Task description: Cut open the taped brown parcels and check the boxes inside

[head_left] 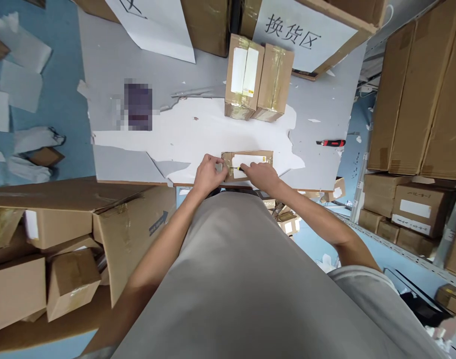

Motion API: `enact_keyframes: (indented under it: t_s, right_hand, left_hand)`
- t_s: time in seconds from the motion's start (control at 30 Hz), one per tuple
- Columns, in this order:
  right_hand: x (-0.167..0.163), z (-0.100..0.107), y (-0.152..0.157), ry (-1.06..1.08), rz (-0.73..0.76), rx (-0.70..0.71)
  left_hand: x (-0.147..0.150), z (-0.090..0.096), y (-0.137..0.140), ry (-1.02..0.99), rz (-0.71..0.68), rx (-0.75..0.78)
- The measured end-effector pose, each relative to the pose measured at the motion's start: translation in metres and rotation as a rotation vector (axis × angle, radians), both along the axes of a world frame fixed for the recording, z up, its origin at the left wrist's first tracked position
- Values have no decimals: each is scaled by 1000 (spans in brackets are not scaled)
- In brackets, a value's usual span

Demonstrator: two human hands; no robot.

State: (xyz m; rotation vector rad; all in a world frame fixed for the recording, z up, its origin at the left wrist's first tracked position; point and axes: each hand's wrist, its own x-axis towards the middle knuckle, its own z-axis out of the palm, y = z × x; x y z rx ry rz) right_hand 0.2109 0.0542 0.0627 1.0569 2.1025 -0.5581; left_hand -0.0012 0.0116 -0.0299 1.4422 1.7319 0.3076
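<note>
While my right hand closes around a small tool over the labelled box, my left hand rests its bent fingers at the box's left end, and from this head view I cannot tell whether they pinch it. The box lies between both hands on the worktable; beyond them sit two taped cartons, and right of my right hand, a red-and-black knife.
</note>
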Motion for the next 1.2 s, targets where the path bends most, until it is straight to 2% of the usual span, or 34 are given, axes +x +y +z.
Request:
enact_keyframes:
  t_s: [0.17, 0.37, 0.5, 0.67, 0.87, 0.97, 1.2]
  right_hand:
    - [7, -6, 2, 41, 34, -9]
    - [7, -7, 3, 60, 41, 13]
    - [4, -5, 4, 77, 69, 17]
    - [-5, 2, 4, 89, 22, 20]
    - [-13, 22, -2, 57, -59, 20]
    - [-4, 26, -1, -5, -78, 14]
    - [32, 20, 5, -65, -51, -4]
  left_hand:
    - [6, -3, 4, -50, 100, -105]
    - [13, 8, 2, -32, 150, -45]
    - [20, 12, 4, 1, 158, -62]
    - [20, 5, 6, -21, 185, -43]
    - [18, -3, 6, -82, 253, -39]
    - [14, -5, 7, -89, 266, -46]
    - [2, -12, 11, -131, 286, -57]
